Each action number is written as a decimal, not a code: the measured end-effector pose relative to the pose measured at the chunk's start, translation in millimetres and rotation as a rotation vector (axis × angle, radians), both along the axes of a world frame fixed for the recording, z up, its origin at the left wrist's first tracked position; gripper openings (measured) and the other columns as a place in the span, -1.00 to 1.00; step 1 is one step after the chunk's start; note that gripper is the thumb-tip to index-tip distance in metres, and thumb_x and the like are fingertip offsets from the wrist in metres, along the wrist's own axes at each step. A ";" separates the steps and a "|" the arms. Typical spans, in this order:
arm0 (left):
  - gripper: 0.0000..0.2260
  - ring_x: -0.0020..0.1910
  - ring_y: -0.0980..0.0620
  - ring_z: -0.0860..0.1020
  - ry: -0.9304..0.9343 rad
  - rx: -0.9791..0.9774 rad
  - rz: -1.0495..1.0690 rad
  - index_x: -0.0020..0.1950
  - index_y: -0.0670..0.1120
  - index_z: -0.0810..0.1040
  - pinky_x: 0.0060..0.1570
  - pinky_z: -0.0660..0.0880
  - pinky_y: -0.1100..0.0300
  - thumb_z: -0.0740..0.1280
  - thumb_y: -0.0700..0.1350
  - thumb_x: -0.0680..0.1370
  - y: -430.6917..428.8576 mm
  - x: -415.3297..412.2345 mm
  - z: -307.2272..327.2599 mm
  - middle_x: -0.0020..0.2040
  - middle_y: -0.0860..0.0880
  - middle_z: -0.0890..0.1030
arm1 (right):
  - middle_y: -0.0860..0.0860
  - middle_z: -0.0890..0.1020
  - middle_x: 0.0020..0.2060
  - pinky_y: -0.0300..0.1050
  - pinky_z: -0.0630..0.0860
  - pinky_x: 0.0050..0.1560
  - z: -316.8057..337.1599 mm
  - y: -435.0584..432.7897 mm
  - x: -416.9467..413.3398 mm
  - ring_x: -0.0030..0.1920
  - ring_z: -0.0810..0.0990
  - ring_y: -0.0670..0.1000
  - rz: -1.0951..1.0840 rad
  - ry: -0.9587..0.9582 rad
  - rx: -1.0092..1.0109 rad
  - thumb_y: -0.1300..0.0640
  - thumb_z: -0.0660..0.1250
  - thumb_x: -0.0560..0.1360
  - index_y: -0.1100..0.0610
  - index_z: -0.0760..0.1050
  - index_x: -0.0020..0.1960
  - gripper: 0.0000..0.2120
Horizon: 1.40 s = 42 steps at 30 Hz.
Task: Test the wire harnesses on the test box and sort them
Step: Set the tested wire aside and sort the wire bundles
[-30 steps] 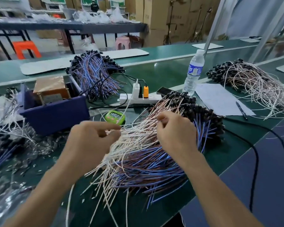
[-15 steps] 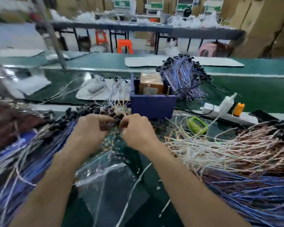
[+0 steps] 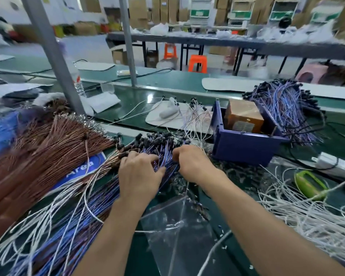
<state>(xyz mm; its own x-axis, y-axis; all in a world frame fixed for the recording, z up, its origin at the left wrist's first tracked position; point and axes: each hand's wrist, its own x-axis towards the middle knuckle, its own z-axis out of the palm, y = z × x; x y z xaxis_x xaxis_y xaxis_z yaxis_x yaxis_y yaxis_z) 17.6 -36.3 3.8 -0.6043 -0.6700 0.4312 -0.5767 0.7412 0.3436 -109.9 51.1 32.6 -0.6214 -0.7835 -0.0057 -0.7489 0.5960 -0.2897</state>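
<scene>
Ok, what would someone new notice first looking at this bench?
Probably the two hands at centre, left hand and right hand, both buried in a heap of blue wire harnesses with black connectors. Next comes the big fan of copper-brown wires sprawled on the left. Just right of the hands sits a dark blue bin holding a brown box.

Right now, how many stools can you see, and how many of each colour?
Orange stools: 2
Pink stool: 1
Total: 3
</scene>
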 end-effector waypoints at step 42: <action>-0.89 -0.41 0.15 0.57 0.039 0.854 -0.600 -0.18 0.06 0.78 -0.37 0.50 0.32 0.58 -0.16 0.46 34.3 -29.3 43.3 -0.30 -0.04 0.73 | 0.15 0.56 -0.36 -0.19 0.31 -0.47 26.7 209.2 -16.8 -0.51 0.35 0.01 -0.587 -1.157 -1.622 0.02 0.16 0.69 0.18 0.60 -0.21 -0.59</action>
<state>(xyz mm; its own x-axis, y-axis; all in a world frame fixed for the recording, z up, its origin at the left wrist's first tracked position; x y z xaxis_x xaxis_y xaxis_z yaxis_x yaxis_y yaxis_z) -11.6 -2.1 47.0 -0.9345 -0.3555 -0.0180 -0.1710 0.4040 0.8986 -126.7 260.3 59.2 -0.9602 -0.2340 -0.1525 0.2636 -0.5788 -0.7717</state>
